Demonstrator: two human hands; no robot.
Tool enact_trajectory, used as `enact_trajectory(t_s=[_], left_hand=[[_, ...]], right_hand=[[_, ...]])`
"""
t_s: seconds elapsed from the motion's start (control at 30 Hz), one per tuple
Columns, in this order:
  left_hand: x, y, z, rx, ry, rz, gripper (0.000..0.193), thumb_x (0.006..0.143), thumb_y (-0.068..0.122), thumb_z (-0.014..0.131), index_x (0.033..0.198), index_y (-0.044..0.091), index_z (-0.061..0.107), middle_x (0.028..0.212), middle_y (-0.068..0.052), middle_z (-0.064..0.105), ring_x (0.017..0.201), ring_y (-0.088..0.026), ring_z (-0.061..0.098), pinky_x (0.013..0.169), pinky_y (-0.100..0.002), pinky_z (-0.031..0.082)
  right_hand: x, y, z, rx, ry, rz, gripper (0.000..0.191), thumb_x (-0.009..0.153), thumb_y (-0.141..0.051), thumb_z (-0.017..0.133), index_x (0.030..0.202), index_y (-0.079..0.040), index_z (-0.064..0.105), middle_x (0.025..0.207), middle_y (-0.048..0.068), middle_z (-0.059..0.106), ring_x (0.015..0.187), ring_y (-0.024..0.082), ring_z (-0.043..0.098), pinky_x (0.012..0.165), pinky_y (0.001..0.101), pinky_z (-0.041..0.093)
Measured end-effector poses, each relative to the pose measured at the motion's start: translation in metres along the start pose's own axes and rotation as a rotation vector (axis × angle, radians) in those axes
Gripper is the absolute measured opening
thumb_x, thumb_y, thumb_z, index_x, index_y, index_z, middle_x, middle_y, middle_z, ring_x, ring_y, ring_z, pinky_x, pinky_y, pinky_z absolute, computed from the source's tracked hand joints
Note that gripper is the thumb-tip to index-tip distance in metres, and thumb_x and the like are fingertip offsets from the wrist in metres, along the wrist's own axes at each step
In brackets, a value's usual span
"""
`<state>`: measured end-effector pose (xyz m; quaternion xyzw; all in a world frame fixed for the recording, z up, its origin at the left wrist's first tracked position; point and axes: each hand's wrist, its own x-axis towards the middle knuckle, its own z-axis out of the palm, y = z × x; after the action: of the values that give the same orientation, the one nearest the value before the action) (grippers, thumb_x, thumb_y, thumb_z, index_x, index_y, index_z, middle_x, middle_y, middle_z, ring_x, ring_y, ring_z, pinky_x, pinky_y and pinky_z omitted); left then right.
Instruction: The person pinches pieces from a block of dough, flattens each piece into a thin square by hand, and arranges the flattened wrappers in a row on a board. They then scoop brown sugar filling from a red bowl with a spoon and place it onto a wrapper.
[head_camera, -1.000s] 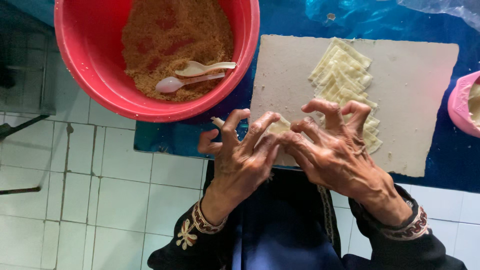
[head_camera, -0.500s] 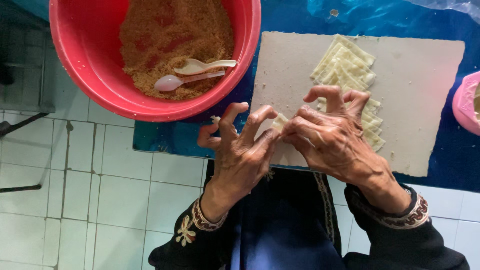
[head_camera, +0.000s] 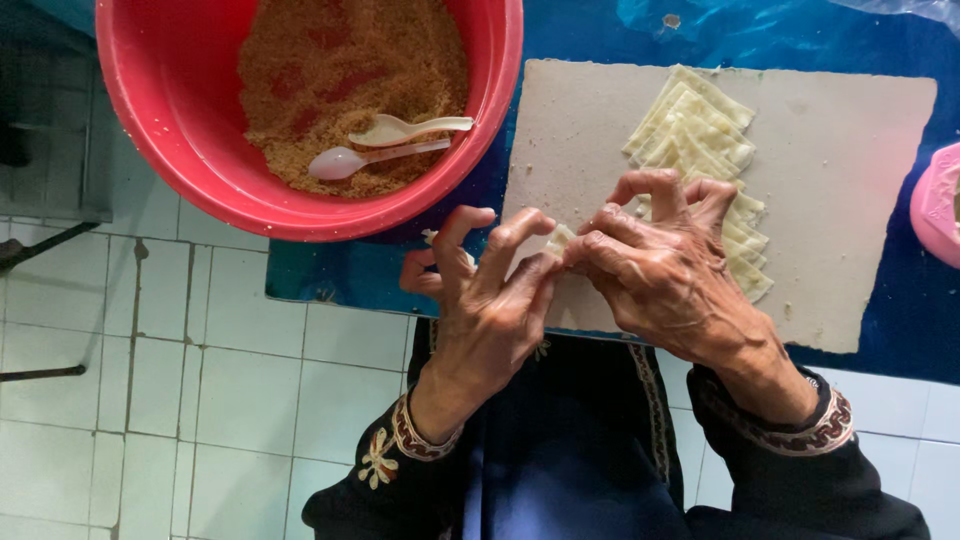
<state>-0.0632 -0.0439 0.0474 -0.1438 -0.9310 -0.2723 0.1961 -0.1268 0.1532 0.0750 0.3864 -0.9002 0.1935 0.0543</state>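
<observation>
pale dough wrapper (head_camera: 560, 238), folded, pinched between fingertips

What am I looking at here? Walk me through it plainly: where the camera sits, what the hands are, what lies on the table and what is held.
There is no machine here. The one picture comes from a camera worn on a person's head, looking straight down, so the two bare hands reach in from the bottom edge. The left hand and right hand meet at the fingertips and pinch a small pale piece of dough wrapper between them. Under them lies a grey board on a blue table cover. On the board is a fanned stack of square dough wrappers. To the left stands a red bowl of brown crumbly filling with two plastic spoons lying in it. A pink container shows at the right edge. Below is white tiled floor.
</observation>
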Motion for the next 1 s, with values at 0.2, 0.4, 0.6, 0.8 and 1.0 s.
enact_trajectory(t_s=[0.2,0.4,0.6,0.8,1.0], left_hand=[[-0.002,-0.002,0.002,0.08,0.039,0.066,0.01,0.097,0.024,0.079,0.106,0.02,0.076,0.142,0.011,0.057,0.138,-0.025,0.037,0.108,-0.052,0.019],[-0.006,-0.002,0.003,0.169,0.051,0.082,0.014,0.096,0.02,0.079,0.109,0.022,0.077,0.141,0.011,0.059,0.137,-0.022,0.039,0.106,-0.052,0.019],[-0.007,-0.003,0.004,0.071,0.061,0.068,0.016,0.1,0.021,0.079,0.115,0.019,0.076,0.142,0.007,0.057,0.137,-0.027,0.037,0.107,-0.051,0.021],[-0.006,-0.003,0.007,0.134,0.089,0.09,0.015,0.097,0.02,0.079,0.111,0.02,0.075,0.139,0.012,0.06,0.135,-0.024,0.039,0.105,-0.049,0.021],[-0.003,-0.001,0.008,0.197,0.083,0.084,0.017,0.101,0.022,0.077,0.117,0.019,0.075,0.141,0.011,0.06,0.134,-0.024,0.042,0.105,-0.049,0.021]], right_hand=[[-0.003,-0.004,0.0,-0.017,0.031,0.018,0.016,0.09,-0.018,0.078,0.104,-0.018,0.071,0.101,-0.007,0.072,0.132,0.024,0.054,0.096,0.0541,0.025],[-0.014,-0.015,-0.004,-0.109,0.086,0.005,0.015,0.092,-0.022,0.078,0.106,-0.018,0.074,0.108,-0.004,0.072,0.132,0.027,0.05,0.095,0.0552,0.024],[-0.013,-0.015,0.004,-0.148,0.116,0.029,0.011,0.096,-0.022,0.074,0.107,-0.021,0.076,0.11,-0.004,0.069,0.128,0.028,0.045,0.096,0.0566,0.024],[-0.01,-0.007,0.003,-0.092,0.095,0.024,0.017,0.09,-0.02,0.078,0.107,-0.021,0.074,0.108,-0.006,0.069,0.13,0.026,0.05,0.096,0.0542,0.024],[-0.01,-0.008,0.006,-0.122,0.111,0.039,0.018,0.092,-0.02,0.08,0.108,-0.021,0.073,0.11,-0.005,0.069,0.127,0.027,0.048,0.097,0.0545,0.024]])
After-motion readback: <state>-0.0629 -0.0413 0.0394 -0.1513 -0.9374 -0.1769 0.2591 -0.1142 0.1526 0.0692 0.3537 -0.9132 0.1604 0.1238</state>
